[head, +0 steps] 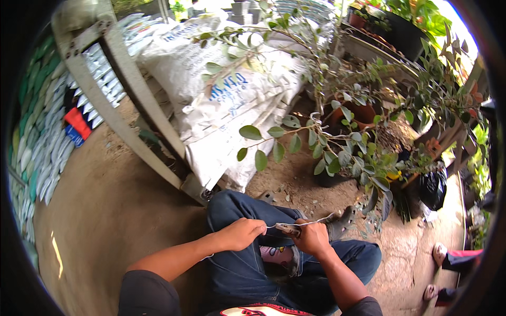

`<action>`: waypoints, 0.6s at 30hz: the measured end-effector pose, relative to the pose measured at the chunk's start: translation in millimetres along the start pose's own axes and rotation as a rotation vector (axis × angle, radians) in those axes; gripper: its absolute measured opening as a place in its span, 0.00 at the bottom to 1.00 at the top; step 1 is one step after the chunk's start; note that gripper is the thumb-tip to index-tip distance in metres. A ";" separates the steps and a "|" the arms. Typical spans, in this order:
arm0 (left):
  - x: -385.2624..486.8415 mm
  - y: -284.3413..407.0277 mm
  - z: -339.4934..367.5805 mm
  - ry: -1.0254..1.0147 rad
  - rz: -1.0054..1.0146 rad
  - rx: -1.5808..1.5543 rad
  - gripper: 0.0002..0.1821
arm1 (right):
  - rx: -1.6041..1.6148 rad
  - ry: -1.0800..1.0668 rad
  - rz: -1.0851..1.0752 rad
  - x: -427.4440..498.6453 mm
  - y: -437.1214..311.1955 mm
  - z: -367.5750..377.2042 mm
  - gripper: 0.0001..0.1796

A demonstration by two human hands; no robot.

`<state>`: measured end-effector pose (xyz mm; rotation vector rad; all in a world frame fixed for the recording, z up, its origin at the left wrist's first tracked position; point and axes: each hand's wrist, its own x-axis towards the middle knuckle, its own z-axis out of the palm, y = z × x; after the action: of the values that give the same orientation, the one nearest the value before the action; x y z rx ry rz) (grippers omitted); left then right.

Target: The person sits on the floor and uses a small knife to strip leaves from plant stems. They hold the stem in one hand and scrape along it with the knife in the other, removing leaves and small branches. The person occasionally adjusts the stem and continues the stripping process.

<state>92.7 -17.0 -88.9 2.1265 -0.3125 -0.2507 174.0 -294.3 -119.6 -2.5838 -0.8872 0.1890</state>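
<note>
Both arms reach over my crossed legs in blue jeans. Pinched in the fingertips of my left hand is a thin white wire or cord. It stretches across to my right hand, and its free end sticks out beyond that hand. My right hand also grips a small pale hand tool, perhaps a cutter or pliers; its exact kind is unclear. A short white length shows beneath my left forearm. Just ahead, a potted shrub spreads leafy branches above my feet.
Large white woven sacks are piled in front, beside a metal frame. Stacked filled plastic bags line the left. A black plastic bag hangs at right. Another person's feet stand on the right floor.
</note>
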 end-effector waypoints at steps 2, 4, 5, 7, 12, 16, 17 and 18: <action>17.6 4.5 3.5 -0.028 0.059 0.051 0.14 | 0.055 0.109 0.048 -11.0 11.9 8.0 0.17; 33.9 12.0 4.1 -0.033 0.032 0.277 0.13 | 0.166 0.236 0.108 -13.1 22.0 15.6 0.19; 42.4 16.0 2.9 -0.037 0.005 0.398 0.13 | 0.224 0.300 0.127 -12.5 25.6 18.7 0.20; 55.3 23.8 -0.5 0.019 0.081 0.445 0.11 | 0.319 0.315 0.173 -13.6 28.0 23.5 0.16; 53.1 42.8 3.7 0.128 0.064 0.270 0.11 | 0.524 0.258 0.211 -18.9 11.6 28.7 0.13; 25.8 59.6 9.9 0.249 0.022 0.135 0.11 | 0.560 0.307 0.134 -14.0 -17.2 29.5 0.15; 16.7 64.5 9.3 0.268 -0.021 0.128 0.11 | 0.547 0.298 0.153 -9.8 -26.0 29.0 0.16; 6.9 69.2 7.2 0.341 -0.004 0.069 0.12 | 0.526 0.306 0.101 -4.5 -34.7 28.3 0.17</action>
<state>88.4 -61.4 -35.0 2.1919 -0.1181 0.1235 144.0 -262.8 -131.0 -2.0908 -0.5110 0.0420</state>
